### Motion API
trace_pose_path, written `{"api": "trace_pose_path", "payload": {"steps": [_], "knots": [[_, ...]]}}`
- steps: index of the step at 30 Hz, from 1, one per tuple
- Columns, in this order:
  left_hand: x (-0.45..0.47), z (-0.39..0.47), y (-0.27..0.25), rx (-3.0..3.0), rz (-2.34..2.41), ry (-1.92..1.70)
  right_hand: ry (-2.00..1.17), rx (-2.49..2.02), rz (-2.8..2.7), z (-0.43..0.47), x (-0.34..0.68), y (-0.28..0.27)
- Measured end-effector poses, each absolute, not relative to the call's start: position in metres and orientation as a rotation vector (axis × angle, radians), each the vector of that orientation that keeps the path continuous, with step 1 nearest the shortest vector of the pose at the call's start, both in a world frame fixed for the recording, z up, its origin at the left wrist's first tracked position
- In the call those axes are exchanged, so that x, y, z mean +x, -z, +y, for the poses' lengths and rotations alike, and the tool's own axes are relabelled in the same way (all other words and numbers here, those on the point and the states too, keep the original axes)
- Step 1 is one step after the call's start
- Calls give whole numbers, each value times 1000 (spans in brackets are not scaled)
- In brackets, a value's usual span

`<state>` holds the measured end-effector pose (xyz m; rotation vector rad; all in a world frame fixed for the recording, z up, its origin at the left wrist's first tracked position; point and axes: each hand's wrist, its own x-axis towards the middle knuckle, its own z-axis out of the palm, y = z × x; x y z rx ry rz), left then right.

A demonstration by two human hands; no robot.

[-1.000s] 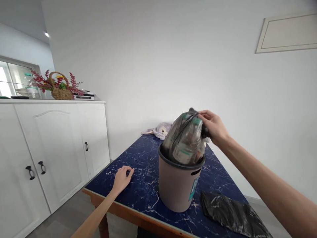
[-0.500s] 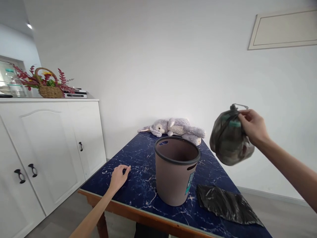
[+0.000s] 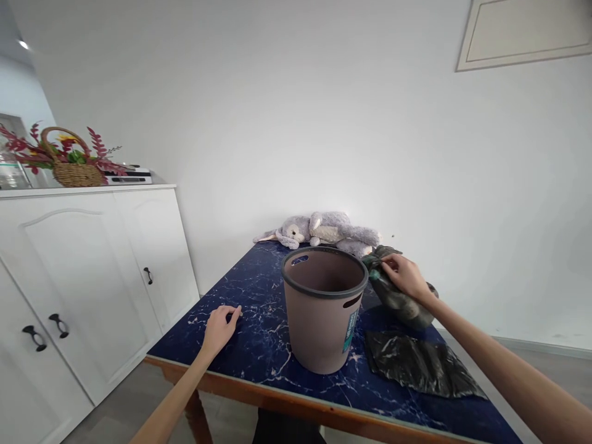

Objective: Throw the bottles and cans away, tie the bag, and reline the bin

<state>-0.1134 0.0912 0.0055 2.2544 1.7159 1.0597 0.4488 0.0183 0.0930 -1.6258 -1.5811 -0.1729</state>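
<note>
- The right hand (image 3: pixel 401 274) is gripping the gathered top of the filled bag (image 3: pixel 406 306), fingers pinching the plastic.
- The filled bag is occupying the space right of the bin (image 3: pixel 319 327), at the table's right side; contact with the tabletop (image 3: pixel 250 345) cannot be confirmed.
- The left hand (image 3: pixel 220 327) is resting on the tabletop, loosely curled, holding nothing.
- The bin is standing upright.
- Black folded plastic (image 3: pixel 423 365) is lying nearer the front edge.

Bin (image 3: pixel 319 330): matt plast.; held bag (image 3: pixel 409 310): thin plast.; toy (image 3: pixel 330 225): fuzzy fabric; tabletop (image 3: pixel 259 345): smooth.
</note>
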Motion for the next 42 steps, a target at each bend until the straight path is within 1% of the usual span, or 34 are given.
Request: {"api": "trace_pose_path", "payload": {"steps": [6,12,17,20,24,29,32,34,42], "knots": [[-112,91,-7,2245,1714,-1053,252,-1665,-1861,32,404,-81],[-112,88,-11,2225,1714,-1056,323,-1612,-2031,23,379,-70],[-111,88,-13,2184,1713,-1045,403,-1532,-1984,-27,358,-63],[-110,85,-15,2161,1697,-1030,421,-1470,-1814,-74,345,-43],[-109,79,-20,2125,1661,-985,308,-1524,-1613,-124,347,3],[-105,68,-30,1865,1621,-1039,109,-1619,-1501,-140,371,47],[-99,60,-33,1808,1582,-1032,-101,-1611,-1452,-138,381,52],[-94,53,-33,1794,1567,-1028,-177,-1602,-1423,-137,382,52],[-84,39,-31,1844,1509,-1087,-89,-1669,-1520,-141,376,52]]}}
